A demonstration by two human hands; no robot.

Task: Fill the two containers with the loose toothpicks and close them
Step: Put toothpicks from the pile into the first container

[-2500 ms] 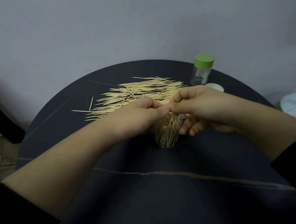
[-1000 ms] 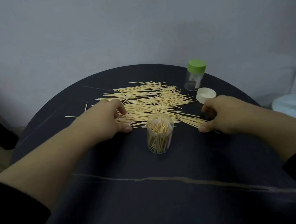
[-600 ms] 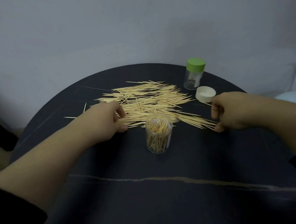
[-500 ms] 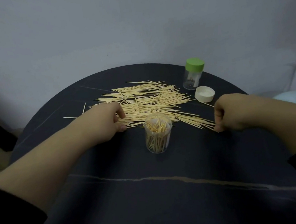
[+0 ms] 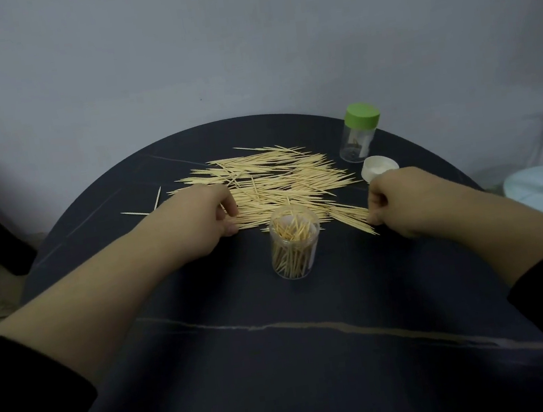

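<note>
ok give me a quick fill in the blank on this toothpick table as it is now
The far container has a lid coloured ____.
The near container, partly filled, has its top ____.
The left hand curls its fingers into the pile of loose ____.
Missing words: green; open; toothpicks.

right hand [image 5: 404,202], fingertips hidden, perhaps pinching toothpicks [image 5: 280,180]

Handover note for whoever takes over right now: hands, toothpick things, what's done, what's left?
The left hand grips the loose toothpicks at the pile's left edge; the right hand pinches its right end.
The open container stands partly filled in front of the pile; the white lid lies beside the green-lidded container, which is nearly empty.
Left: load the rest, uncap and fill the green one, close both.
</note>
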